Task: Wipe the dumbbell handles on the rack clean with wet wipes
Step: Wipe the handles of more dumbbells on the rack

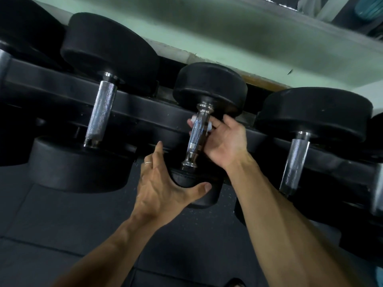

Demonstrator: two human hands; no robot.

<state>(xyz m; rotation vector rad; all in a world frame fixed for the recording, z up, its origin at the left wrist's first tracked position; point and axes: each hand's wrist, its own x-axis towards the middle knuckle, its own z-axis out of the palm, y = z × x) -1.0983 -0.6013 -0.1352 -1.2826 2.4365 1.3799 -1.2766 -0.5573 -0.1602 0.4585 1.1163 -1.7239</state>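
R hand point(224, 139) wraps a white wet wipe point(209, 126) round the knurled chrome handle point(196, 134). L hand point(163, 185) grips the dumbbell's black near head point(199, 195).

This is a gym's weights area. Black rubber-headed dumbbells point(107, 83) with knurled chrome handles sit in a row on a dark rack point(145, 112). Below lies speckled black rubber flooring point(62, 214).
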